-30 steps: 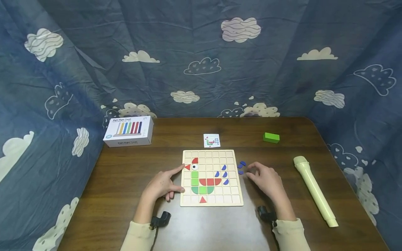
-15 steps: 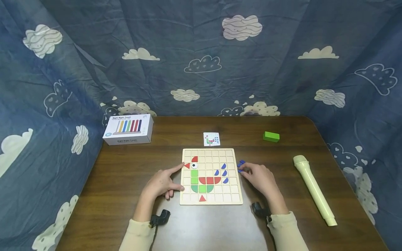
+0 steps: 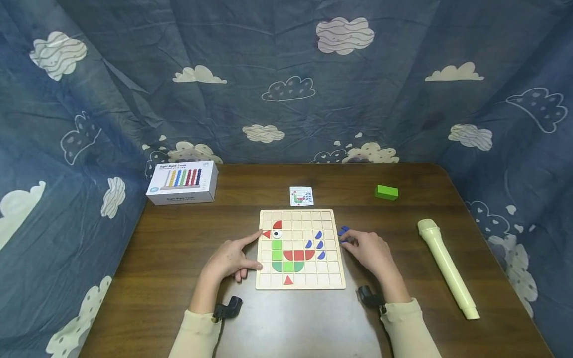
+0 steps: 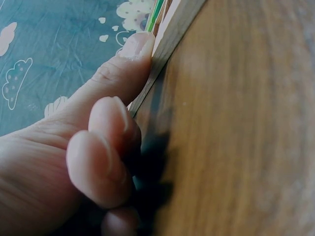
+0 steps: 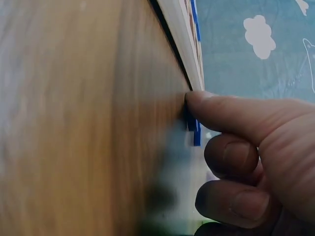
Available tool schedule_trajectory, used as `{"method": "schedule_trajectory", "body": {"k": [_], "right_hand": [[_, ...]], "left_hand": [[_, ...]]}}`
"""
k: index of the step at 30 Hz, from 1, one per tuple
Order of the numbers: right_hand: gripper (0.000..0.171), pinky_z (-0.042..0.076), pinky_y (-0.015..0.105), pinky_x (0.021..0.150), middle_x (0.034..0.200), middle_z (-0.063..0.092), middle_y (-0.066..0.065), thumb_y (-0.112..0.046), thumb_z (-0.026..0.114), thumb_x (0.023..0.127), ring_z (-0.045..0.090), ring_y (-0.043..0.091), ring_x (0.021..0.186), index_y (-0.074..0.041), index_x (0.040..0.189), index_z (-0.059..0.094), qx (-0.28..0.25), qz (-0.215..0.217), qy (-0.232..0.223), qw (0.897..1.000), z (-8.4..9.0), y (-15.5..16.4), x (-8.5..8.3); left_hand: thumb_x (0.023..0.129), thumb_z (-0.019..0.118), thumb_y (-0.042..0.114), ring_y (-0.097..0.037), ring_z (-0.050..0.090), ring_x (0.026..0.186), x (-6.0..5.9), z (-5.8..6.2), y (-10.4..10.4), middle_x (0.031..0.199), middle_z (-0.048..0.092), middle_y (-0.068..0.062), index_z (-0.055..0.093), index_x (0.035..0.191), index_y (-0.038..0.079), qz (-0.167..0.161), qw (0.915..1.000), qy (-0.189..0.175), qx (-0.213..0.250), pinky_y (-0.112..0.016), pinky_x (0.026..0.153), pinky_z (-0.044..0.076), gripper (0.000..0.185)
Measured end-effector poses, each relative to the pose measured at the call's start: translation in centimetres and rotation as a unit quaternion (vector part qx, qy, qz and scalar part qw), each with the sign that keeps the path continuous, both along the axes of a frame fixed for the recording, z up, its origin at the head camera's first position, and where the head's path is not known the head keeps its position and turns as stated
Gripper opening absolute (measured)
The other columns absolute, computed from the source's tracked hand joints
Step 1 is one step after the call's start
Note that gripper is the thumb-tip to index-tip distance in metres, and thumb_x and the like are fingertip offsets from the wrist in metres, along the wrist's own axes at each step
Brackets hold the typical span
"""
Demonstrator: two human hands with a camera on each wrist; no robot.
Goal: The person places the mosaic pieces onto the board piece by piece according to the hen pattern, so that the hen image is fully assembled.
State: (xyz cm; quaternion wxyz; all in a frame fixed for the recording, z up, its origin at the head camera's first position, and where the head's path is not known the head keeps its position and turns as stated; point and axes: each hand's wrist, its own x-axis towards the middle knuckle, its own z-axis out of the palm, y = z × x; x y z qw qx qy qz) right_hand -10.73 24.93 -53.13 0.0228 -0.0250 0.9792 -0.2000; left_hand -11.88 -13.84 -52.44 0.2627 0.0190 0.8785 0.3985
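Note:
A square wooden grid board (image 3: pixel 331 281) lies in the middle of the table, bearing flat red, green and blue pieces arranged as a bird. My left hand (image 3: pixel 230 258) rests at the board's left edge, index finger and thumb extended against it, the other fingers bent under. Just off the board's right edge, my right hand (image 3: pixel 369 251) pinches at a blue half-circle piece (image 3: pixel 342 240) with thumb and index finger. More blue pieces (image 5: pixel 197 135) lie by these fingertips, partly hidden by the hand. The right wrist view shows the thumb down close to the tabletop beside the board.
A small picture card (image 3: pixel 302 196) with the same bird lies behind the board. A white box (image 3: pixel 181 184) stands back left, a green block (image 3: pixel 386 193) back right. A long cream tube (image 3: pixel 449 271) lies on the right. A cloud-patterned curtain (image 3: pixel 286 49) surrounds the table.
My right hand has moved left to the blue pieces by the board, its thumb and index finger closing together there. The left hand stays at the board's left edge.

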Motion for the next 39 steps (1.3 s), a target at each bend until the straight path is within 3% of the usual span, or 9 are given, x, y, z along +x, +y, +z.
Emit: {"method": "schedule_trajectory", "body": {"k": [16,24,30,39], "right_hand": [[0.019,0.035,0.030,0.051,0.064,0.059,-0.003,-0.030,0.081,0.095,0.050,0.015,0.059,-0.013,0.102,0.078,-0.003,-0.044,0.000,0.999,0.7,0.8,0.5],[0.021,0.037,0.031,0.058,0.069,0.064,0.001,-0.030,0.083,0.093,0.054,0.019,0.066,-0.011,0.102,0.080,-0.051,-0.059,-0.003,0.997,1.6,-2.3,-1.5],[0.023,0.038,0.031,0.061,0.069,0.065,0.001,-0.031,0.083,0.093,0.056,0.020,0.069,-0.011,0.104,0.082,-0.063,-0.060,-0.029,0.996,1.0,-3.6,-3.0],[0.024,0.036,0.032,0.064,0.074,0.064,0.003,-0.033,0.083,0.092,0.055,0.021,0.073,-0.012,0.104,0.082,-0.076,-0.063,-0.034,0.995,0.4,-3.2,-2.9]], "left_hand": [[0.079,0.096,0.029,-0.014,0.058,0.042,0.0,0.3,0.2,0.053,0.062,-0.005,0.044,0.159,0.049,0.003,1.0000,-0.003,0.002,-0.024,0.043,0.051,0.097],[0.079,0.096,0.029,-0.014,0.058,0.042,0.0,0.3,0.1,0.053,0.062,-0.005,0.044,0.159,0.049,0.004,1.0000,-0.001,-0.002,-0.023,0.042,0.050,0.097],[0.080,0.095,0.029,-0.014,0.058,0.042,0.0,0.2,0.1,0.053,0.063,-0.005,0.044,0.159,0.049,0.003,1.0000,-0.006,0.003,-0.024,0.042,0.051,0.096],[0.080,0.095,0.026,-0.014,0.059,0.041,0.0,0.3,0.0,0.052,0.063,-0.006,0.045,0.159,0.046,0.001,1.0000,-0.004,0.000,-0.025,0.042,0.051,0.095]]}}
